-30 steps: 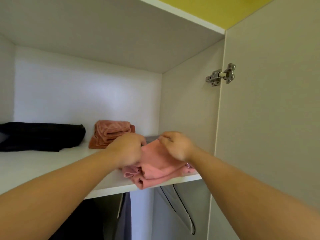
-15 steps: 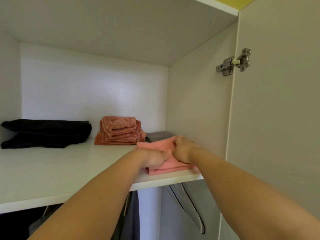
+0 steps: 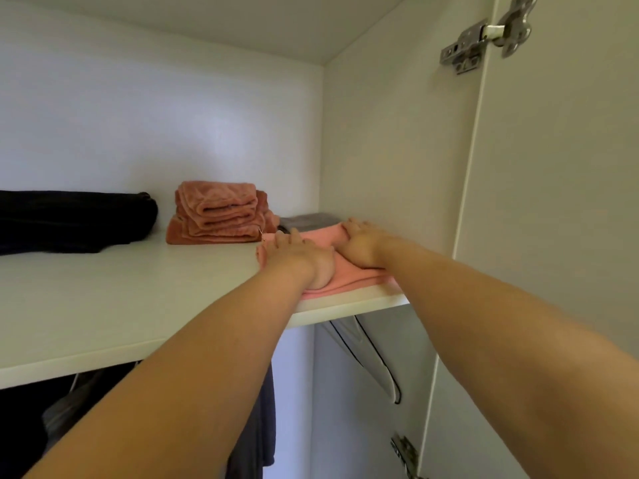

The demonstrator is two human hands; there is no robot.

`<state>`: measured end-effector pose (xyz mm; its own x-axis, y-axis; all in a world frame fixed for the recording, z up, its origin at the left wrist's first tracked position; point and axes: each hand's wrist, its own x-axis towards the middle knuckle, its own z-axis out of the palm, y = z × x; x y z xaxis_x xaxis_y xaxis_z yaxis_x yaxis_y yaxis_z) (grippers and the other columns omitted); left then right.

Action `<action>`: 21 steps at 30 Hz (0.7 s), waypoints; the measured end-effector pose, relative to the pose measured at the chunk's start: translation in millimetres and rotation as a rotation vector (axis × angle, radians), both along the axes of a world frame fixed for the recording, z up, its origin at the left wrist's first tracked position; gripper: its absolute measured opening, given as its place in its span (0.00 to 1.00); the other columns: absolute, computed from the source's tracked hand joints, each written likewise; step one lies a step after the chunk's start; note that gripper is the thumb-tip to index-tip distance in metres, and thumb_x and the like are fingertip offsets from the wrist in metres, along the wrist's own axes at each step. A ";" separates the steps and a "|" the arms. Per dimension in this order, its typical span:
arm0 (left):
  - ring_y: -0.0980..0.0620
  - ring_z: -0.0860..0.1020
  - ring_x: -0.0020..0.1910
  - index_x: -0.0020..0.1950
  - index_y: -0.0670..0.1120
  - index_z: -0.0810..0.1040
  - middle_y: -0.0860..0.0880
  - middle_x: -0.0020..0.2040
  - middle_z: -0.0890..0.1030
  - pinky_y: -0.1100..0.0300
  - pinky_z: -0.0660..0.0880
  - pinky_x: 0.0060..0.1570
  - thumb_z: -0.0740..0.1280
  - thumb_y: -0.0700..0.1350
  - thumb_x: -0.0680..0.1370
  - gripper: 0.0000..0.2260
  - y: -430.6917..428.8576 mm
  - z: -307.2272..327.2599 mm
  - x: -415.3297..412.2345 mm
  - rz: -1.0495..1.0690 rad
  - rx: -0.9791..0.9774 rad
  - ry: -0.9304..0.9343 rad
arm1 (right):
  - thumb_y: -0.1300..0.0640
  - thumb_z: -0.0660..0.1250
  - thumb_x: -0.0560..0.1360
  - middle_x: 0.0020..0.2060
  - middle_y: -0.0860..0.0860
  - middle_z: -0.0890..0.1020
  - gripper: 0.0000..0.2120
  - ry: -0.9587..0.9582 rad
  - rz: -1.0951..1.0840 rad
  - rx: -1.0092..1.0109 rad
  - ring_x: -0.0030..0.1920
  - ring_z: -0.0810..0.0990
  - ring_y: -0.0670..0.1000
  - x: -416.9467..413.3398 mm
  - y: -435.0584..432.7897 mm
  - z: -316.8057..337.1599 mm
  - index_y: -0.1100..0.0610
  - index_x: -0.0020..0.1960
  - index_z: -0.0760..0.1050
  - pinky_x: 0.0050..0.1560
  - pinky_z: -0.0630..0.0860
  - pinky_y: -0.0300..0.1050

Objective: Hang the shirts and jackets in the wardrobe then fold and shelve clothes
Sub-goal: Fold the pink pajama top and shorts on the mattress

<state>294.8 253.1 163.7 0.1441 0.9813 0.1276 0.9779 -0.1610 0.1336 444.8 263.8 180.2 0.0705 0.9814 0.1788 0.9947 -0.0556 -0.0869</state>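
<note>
1. Below shelf front, nearest cam: both forearms reach up and fwd. A dark hung garment (image 3: 262,426) and a pale hanger (image 3: 366,350) sit under the board, so the hanging part looks done.
2. At the front-right corner of the shelf (image 3: 138,299), the pink folded garment (image 3: 352,280) lies flat, just inside the lip and near the side wall.
3. Left hand (image 3: 304,257) is palm down on the garment's left part, fingers straight, no grip, just pressing.
4. Right hand (image 3: 359,243) does the same on the right/back part, flat and unclenched. Prob smoothing or nudging it back so the fold holds w/o overhang.
5. Behind it is a grey folded item (image 3: 307,219), just beside the pink.
6. Further left are a rust towel stack (image 3: 218,216), then a black folded garment (image 3: 69,219).
</note>
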 end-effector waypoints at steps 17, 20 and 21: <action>0.38 0.66 0.72 0.73 0.42 0.71 0.39 0.72 0.72 0.46 0.62 0.73 0.51 0.54 0.81 0.26 -4.2 -4.3 -22.8 -0.037 0.095 -0.231 | 0.50 0.47 0.83 0.69 0.60 0.72 0.22 0.204 -0.181 0.259 0.67 0.71 0.61 -13.3 -56.7 -14.2 0.57 0.72 0.67 0.69 0.67 0.57; 0.39 0.78 0.57 0.57 0.42 0.81 0.40 0.57 0.82 0.50 0.70 0.62 0.54 0.48 0.83 0.18 -42.9 4.2 -26.7 -0.301 0.440 -0.271 | 0.53 0.52 0.83 0.49 0.60 0.80 0.16 0.381 -0.176 0.415 0.50 0.77 0.60 -24.9 -114.2 -20.7 0.58 0.50 0.76 0.49 0.71 0.45; 0.39 0.79 0.53 0.53 0.42 0.82 0.41 0.53 0.83 0.50 0.72 0.57 0.56 0.47 0.83 0.16 -60.9 3.9 -26.3 -0.416 0.588 -0.286 | 0.55 0.53 0.82 0.41 0.59 0.78 0.16 0.459 -0.180 0.467 0.44 0.75 0.59 -28.2 -137.8 -23.3 0.58 0.42 0.74 0.42 0.68 0.44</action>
